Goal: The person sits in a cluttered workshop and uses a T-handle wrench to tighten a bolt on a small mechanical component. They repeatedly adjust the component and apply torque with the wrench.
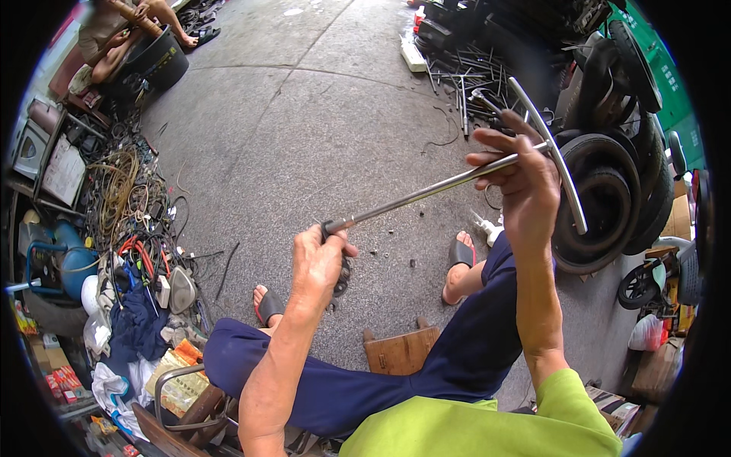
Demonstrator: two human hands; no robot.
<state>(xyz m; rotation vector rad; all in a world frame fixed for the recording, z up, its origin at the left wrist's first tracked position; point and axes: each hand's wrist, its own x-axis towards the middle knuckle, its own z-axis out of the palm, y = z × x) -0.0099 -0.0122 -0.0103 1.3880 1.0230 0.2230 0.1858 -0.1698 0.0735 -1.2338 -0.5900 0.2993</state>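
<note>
A long silver T-handle wrench (434,190) spans the space between my hands, above the floor. My right hand (529,186) is at its upper end, fingers partly spread around the shaft just below the crossbar. Closed at the other end, my left hand (316,263) pinches a dark part (329,231) against the wrench's socket tip. My fingers hide most of that part, so its kind is unclear. More dark, rounded pieces (343,280) show just beyond my left hand; whether they join the held part I cannot tell. Small nuts or bits (412,263) lie on the floor.
A wooden stool (400,352) stands between my legs. Cables (122,190) and scrap pile up at left; tyres (598,198) stack at right. Metal tools (464,91) lie at the far right. Another person (114,38) sits by a black bucket (158,61) at the far left.
</note>
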